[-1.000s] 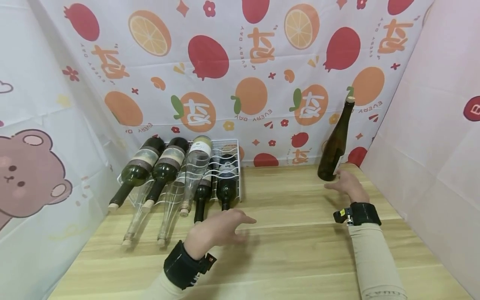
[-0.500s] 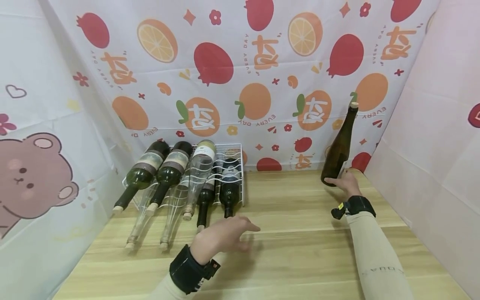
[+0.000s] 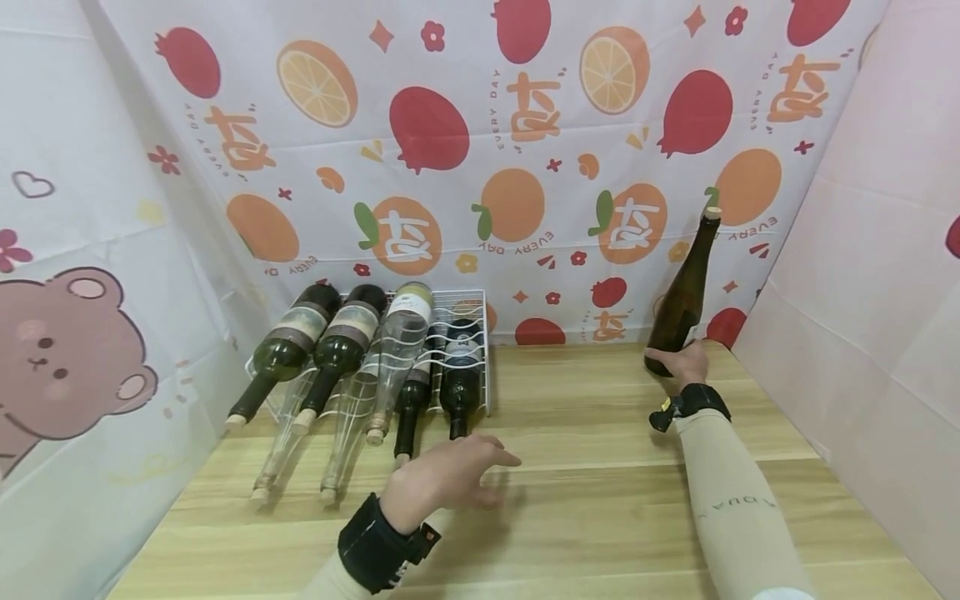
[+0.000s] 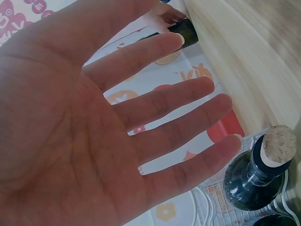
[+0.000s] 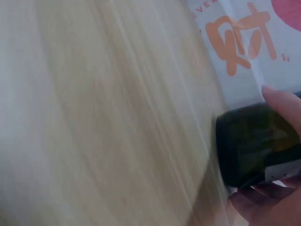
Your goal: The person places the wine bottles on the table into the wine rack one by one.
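Note:
At the back right is a dark green wine bottle (image 3: 682, 292) with a cork, its neck leaning slightly right. My right hand (image 3: 686, 364) grips it low down; in the right wrist view the thumb lies on one side of the bottle (image 5: 251, 139) and the fingers on the other. Whether its base touches the table, I cannot tell. My left hand (image 3: 446, 479) hovers over the table in front of the rack, holding nothing. Its fingers are straight and spread in the left wrist view, with a corked bottle (image 4: 256, 179) beyond the little finger.
A white wire rack (image 3: 486, 367) at the back left bears several corked bottles in two layers, dark green and clear, necks jutting forward. Fruit-print cloth (image 3: 337, 179) hangs behind the wooden table (image 3: 585, 508), and pale cloth (image 3: 855, 275) closes off the right side.
My right hand has reached to the bottle's lower part, and its thumb and fingers have closed round it. The left hand stays nearly still; the whole view has shifted slightly.

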The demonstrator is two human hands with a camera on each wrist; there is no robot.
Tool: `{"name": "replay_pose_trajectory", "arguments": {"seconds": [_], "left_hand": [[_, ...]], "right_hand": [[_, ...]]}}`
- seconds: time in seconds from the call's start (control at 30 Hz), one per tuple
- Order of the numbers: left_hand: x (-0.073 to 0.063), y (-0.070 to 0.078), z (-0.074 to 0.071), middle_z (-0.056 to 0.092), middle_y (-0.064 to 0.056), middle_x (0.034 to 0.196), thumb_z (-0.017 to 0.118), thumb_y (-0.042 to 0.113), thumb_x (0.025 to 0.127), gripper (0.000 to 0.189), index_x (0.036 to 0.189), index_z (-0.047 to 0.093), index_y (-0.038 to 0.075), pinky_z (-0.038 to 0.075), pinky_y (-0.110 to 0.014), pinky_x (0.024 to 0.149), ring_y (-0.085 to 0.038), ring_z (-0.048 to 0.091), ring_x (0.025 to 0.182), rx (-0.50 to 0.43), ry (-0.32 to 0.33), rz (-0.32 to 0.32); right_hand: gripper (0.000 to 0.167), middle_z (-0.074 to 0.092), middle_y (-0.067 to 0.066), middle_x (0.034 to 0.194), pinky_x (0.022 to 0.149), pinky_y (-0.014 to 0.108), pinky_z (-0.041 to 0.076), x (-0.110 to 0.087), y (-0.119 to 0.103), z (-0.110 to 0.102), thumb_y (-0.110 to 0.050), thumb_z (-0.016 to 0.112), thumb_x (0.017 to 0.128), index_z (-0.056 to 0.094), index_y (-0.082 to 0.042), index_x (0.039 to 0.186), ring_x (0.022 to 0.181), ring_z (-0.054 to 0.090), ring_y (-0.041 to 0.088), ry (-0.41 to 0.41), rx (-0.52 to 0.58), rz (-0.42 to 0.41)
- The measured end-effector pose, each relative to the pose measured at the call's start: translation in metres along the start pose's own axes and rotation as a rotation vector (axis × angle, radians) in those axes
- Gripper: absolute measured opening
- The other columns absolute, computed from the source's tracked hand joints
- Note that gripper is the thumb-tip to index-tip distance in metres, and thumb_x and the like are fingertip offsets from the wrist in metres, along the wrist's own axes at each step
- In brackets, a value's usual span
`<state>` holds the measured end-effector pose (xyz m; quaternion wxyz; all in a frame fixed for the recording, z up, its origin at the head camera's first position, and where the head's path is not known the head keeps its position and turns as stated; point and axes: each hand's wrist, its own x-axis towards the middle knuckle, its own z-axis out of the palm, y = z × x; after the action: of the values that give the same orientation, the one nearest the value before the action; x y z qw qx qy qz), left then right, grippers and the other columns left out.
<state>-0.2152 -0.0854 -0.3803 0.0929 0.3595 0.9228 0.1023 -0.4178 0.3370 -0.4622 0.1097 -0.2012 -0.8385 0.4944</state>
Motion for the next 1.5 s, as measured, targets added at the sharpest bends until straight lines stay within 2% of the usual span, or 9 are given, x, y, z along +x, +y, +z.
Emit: {"name": "replay_pose_trajectory", "arguments": {"seconds": [0.23, 0.43, 0.63, 0.87, 1.1, 1.27, 1.43, 1.5], "left_hand": [[0.000, 0.001, 0.000, 0.069, -0.005, 0.130, 0.085, 0.025, 0.084, 0.053, 0.135, 0.069, 0.018, 0.056, -0.036, 0.096, -0.023, 0.068, 0.116, 0.000, -0.002, 0.000], [0.001, -0.002, 0.003, 0.069, -0.004, 0.129, 0.086, 0.025, 0.083, 0.054, 0.133, 0.070, 0.018, 0.057, -0.036, 0.095, -0.022, 0.068, 0.115, 0.003, -0.006, -0.007], [0.002, -0.003, 0.000, 0.070, -0.005, 0.129, 0.089, 0.023, 0.079, 0.057, 0.133, 0.070, 0.017, 0.057, -0.038, 0.095, -0.024, 0.069, 0.115, -0.001, 0.015, 0.005], [0.003, -0.004, 0.002, 0.070, -0.004, 0.129, 0.086, 0.024, 0.082, 0.055, 0.134, 0.070, 0.017, 0.057, -0.038, 0.095, -0.023, 0.069, 0.115, -0.001, 0.016, 0.010], [0.002, -0.005, 0.001, 0.070, -0.005, 0.130, 0.085, 0.023, 0.083, 0.053, 0.133, 0.070, 0.016, 0.057, -0.038, 0.097, -0.023, 0.068, 0.118, -0.013, 0.013, 0.009], [0.001, -0.003, -0.001, 0.070, -0.005, 0.131, 0.085, 0.022, 0.084, 0.053, 0.134, 0.070, 0.015, 0.056, -0.038, 0.098, -0.023, 0.067, 0.119, -0.016, 0.008, 0.012], [0.000, -0.002, -0.002, 0.070, -0.005, 0.130, 0.085, 0.022, 0.084, 0.052, 0.133, 0.070, 0.014, 0.055, -0.037, 0.099, -0.023, 0.066, 0.121, -0.008, 0.008, 0.016], [0.000, -0.002, -0.002, 0.070, -0.005, 0.131, 0.086, 0.023, 0.084, 0.053, 0.134, 0.070, 0.015, 0.055, -0.037, 0.100, -0.022, 0.066, 0.121, -0.001, 0.007, 0.018]], "right_hand": [[0.106, 0.034, 0.030, 0.162, 0.125, 0.051, 0.030, 0.006, -0.003, 0.006, -0.028, 0.086, 0.080, 0.022, 0.007, 0.157, 0.150, 0.035, 0.045, 0.078, 0.030, -0.005], [0.104, 0.038, 0.032, 0.158, 0.124, 0.051, 0.031, 0.011, 0.000, 0.008, -0.025, 0.087, 0.078, 0.025, 0.009, 0.155, 0.148, 0.037, 0.046, 0.076, 0.032, -0.036], [0.107, 0.033, 0.030, 0.162, 0.125, 0.053, 0.029, 0.014, 0.000, 0.000, -0.025, 0.086, 0.079, 0.020, 0.006, 0.158, 0.150, 0.034, 0.045, 0.037, 0.002, -0.074], [0.110, 0.037, 0.031, 0.159, 0.124, 0.054, 0.031, 0.010, 0.003, -0.007, -0.028, 0.089, 0.076, 0.024, 0.006, 0.157, 0.147, 0.038, 0.045, 0.008, -0.009, -0.093], [0.105, 0.043, 0.036, 0.152, 0.120, 0.058, 0.035, 0.002, 0.004, -0.011, -0.031, 0.087, 0.077, 0.029, 0.011, 0.154, 0.142, 0.043, 0.049, -0.076, -0.089, -0.156], [0.109, 0.043, 0.038, 0.151, 0.118, 0.060, 0.037, -0.007, -0.001, -0.015, -0.035, 0.088, 0.077, 0.028, 0.013, 0.153, 0.141, 0.043, 0.050, -0.153, -0.121, -0.206], [0.106, 0.044, 0.034, 0.152, 0.116, 0.061, 0.038, -0.017, -0.007, -0.018, -0.035, 0.089, 0.077, 0.031, 0.008, 0.154, 0.139, 0.044, 0.048, -0.249, -0.117, -0.262], [0.100, 0.050, 0.031, 0.148, 0.114, 0.062, 0.040, -0.020, -0.009, -0.020, -0.035, 0.090, 0.076, 0.038, 0.004, 0.152, 0.135, 0.048, 0.046, -0.277, -0.133, -0.301]]}}
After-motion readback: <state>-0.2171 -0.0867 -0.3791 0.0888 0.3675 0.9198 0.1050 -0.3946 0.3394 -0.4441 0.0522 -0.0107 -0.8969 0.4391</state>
